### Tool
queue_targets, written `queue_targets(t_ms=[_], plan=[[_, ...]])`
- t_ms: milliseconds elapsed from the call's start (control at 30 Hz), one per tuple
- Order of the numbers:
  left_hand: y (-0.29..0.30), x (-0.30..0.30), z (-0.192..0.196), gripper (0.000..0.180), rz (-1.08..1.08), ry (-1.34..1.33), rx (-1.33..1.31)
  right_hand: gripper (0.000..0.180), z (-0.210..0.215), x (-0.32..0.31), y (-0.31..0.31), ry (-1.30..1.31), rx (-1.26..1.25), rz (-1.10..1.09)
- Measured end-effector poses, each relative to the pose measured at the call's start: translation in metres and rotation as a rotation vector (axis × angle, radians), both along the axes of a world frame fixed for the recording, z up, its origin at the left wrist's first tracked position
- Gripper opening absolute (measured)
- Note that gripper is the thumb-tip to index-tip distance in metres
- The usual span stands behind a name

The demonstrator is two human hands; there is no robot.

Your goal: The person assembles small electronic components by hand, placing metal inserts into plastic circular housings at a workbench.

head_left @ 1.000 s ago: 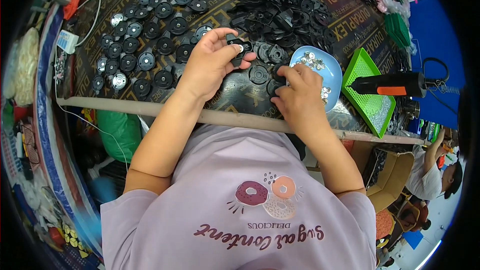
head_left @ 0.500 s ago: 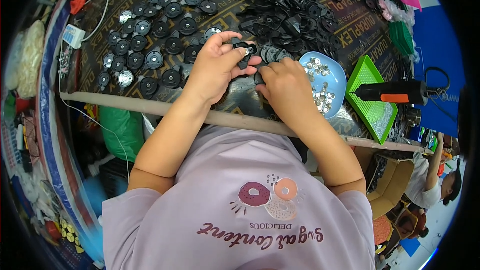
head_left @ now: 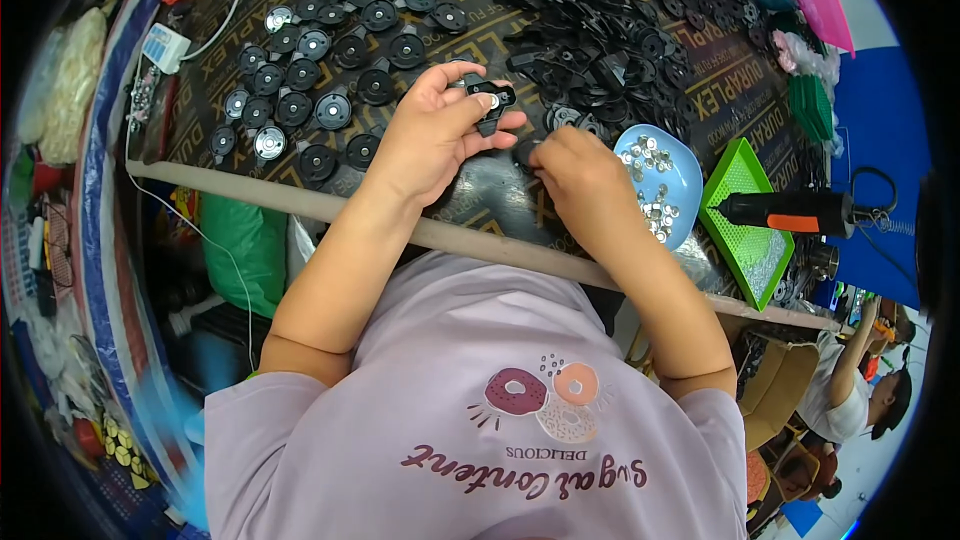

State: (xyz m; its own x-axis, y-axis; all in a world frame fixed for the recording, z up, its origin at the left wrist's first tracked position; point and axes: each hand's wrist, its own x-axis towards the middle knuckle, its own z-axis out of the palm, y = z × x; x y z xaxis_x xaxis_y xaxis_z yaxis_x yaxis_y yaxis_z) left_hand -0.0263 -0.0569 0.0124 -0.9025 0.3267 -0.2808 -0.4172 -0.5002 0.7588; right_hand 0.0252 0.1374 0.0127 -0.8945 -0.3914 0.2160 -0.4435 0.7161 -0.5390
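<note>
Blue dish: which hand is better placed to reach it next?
Right hand, probably: it's beside the blue dish, though apparently touching a dark disc; the left hand is farther, holding a black part.

The scene is brightly and fairly evenly lit, with deeper shade held beneath the worktop [head_left: 490, 198]. A pale sheen is thrown back from its surface near the centre, and glints are returned by the silvery discs [head_left: 270, 143] at upper left — while detail is swallowed in the dark pile [head_left: 610, 70] at upper centre. Straight edges are bowed, corners are blacked out — and a blue shape [head_left: 185, 430] at lower left is blurred.
</note>
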Motion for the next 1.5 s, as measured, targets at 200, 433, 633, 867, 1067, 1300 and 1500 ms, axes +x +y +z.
queue_targets(t_ms=[200, 433, 633, 867, 1067, 1300, 1500], plan=[[-0.002, -0.002, -0.004, 0.034, -0.022, -0.022, 0.026, 0.025, -0.008, 0.018, 0.003, 0.057, 0.047, 0.005], [-0.001, -0.003, -0.004, 0.035, -0.060, -0.050, 0.025, 0.032, -0.003, 0.003, 0.004, 0.036, 0.034, 0.037], [-0.001, 0.001, -0.005, 0.045, -0.180, -0.047, 0.109, 0.046, 0.025, -0.003, 0.010, -0.093, -0.385, -0.269], [0.015, 0.010, 0.002, 0.042, -0.250, -0.015, 0.102, 0.052, 0.028, -0.010, 0.000, 0.122, -0.191, -0.047], [0.015, 0.011, 0.003, 0.042, -0.268, -0.023, 0.052, 0.053, 0.031, -0.011, -0.002, 0.103, -0.215, -0.024], [0.014, 0.014, 0.004, 0.042, -0.280, -0.013, 0.022, 0.053, 0.029, -0.008, -0.001, 0.053, -0.266, -0.048], [0.015, 0.014, 0.001, 0.042, -0.282, 0.007, 0.022, 0.052, 0.032, -0.006, 0.000, 0.109, -0.219, -0.083]])
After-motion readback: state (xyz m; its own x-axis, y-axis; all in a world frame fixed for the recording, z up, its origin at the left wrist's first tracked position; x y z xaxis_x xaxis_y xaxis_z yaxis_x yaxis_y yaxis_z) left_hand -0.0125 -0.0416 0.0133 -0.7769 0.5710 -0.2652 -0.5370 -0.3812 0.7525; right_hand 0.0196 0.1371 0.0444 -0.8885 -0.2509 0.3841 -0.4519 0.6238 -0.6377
